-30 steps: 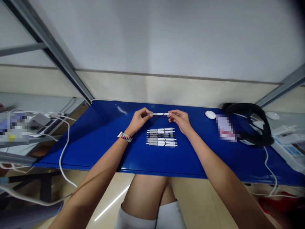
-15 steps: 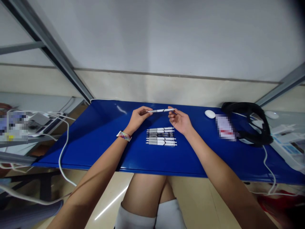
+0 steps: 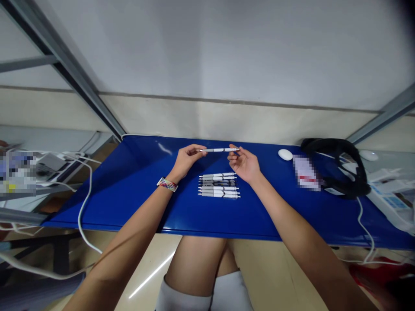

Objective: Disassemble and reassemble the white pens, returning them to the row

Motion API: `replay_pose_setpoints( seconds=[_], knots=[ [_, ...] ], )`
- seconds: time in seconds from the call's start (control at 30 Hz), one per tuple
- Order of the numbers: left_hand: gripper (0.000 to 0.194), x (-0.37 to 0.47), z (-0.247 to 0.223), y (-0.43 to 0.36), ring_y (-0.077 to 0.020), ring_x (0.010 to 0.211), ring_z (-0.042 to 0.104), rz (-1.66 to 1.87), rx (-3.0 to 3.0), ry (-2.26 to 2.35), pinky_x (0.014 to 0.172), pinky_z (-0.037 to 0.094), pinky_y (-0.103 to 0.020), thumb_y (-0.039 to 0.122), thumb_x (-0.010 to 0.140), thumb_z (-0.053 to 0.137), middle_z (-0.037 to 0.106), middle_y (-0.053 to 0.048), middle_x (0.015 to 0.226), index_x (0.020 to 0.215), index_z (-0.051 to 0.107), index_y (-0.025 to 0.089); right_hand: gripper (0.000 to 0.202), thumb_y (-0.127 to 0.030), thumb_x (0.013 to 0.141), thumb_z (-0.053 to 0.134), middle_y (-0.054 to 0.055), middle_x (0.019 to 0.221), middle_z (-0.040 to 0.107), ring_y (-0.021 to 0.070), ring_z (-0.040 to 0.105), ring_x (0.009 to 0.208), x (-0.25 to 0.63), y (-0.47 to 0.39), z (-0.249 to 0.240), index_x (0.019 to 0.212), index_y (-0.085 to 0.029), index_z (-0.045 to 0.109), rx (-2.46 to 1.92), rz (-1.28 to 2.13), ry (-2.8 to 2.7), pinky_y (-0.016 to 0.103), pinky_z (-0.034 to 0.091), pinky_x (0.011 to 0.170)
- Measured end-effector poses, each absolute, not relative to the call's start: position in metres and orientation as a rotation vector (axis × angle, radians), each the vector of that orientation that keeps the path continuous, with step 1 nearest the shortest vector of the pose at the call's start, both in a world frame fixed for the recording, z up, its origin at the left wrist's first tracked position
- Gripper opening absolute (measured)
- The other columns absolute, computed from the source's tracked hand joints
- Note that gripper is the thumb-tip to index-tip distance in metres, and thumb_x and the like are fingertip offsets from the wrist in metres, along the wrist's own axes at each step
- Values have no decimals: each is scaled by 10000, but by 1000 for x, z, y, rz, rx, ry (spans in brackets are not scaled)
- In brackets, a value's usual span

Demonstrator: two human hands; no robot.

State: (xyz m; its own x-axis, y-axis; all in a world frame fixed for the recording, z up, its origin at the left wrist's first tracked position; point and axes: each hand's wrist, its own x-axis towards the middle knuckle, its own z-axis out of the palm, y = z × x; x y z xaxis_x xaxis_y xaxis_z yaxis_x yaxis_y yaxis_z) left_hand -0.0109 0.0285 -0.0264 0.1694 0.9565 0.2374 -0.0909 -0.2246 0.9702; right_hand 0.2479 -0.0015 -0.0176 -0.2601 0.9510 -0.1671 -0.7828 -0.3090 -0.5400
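Between my two hands a white and grey pen (image 3: 218,150) is held level above the blue tabletop. My left hand (image 3: 188,160) pinches its pointed grey end between thumb and fingers. At the other end, my right hand (image 3: 244,163) grips the pen's button end with thumb and fingertips, palm partly turned up. Just nearer to me, several similar pens (image 3: 218,191) lie side by side in a stack, tips to the left. A dark, partly see-through pen (image 3: 218,183) lies among them.
A white oval mouse (image 3: 285,154), a blurred-out packet (image 3: 306,172) and a black headset-like band (image 3: 359,168) lie to the right on the blue table (image 3: 194,216). White cables (image 3: 86,207) hang over the left side. A wall (image 3: 207,119) stands behind.
The pen has turned slightly, coming nearly level, with both hands still at its ends. The stacked pens have not moved on the table.
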Motion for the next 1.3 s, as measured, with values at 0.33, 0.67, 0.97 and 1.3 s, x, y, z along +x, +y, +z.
replay_pose_setpoints(
  seconds=[0.33, 0.67, 0.97, 1.3],
  knots=[
    [330, -13, -30, 31, -211, 907, 771, 1300, 1467, 900, 936, 607, -387, 389, 786, 928, 827, -72, 942, 1034, 828, 195, 101, -192, 979, 660, -2, 765, 615, 92, 515, 609, 246, -2, -17, 1061, -185, 718, -605, 1800, -481, 171, 485, 517],
    [337, -10, -31, 30, -218, 921, 776, 1276, 1488, 891, 945, 605, -394, 408, 793, 929, 831, -76, 951, 1031, 829, 192, 125, -295, 1008, 677, -10, 742, 597, 95, 492, 596, 243, -3, -14, 1060, -190, 721, -554, 1752, -496, 184, 476, 509],
    [337, -8, -28, 27, -223, 920, 779, 1281, 1485, 898, 964, 602, -414, 405, 789, 931, 835, -75, 952, 1033, 829, 196, 62, -216, 975, 663, -16, 719, 560, 103, 471, 571, 243, -5, -15, 1018, -207, 707, -558, 1729, -496, 201, 472, 491],
    [368, -7, -30, 29, -224, 907, 785, 1291, 1464, 899, 938, 609, -411, 429, 759, 949, 827, -75, 928, 988, 789, 189, 121, -151, 970, 594, -14, 709, 520, 99, 423, 562, 240, -6, -14, 979, -198, 705, -522, 1727, -410, 184, 430, 472]
  ],
)
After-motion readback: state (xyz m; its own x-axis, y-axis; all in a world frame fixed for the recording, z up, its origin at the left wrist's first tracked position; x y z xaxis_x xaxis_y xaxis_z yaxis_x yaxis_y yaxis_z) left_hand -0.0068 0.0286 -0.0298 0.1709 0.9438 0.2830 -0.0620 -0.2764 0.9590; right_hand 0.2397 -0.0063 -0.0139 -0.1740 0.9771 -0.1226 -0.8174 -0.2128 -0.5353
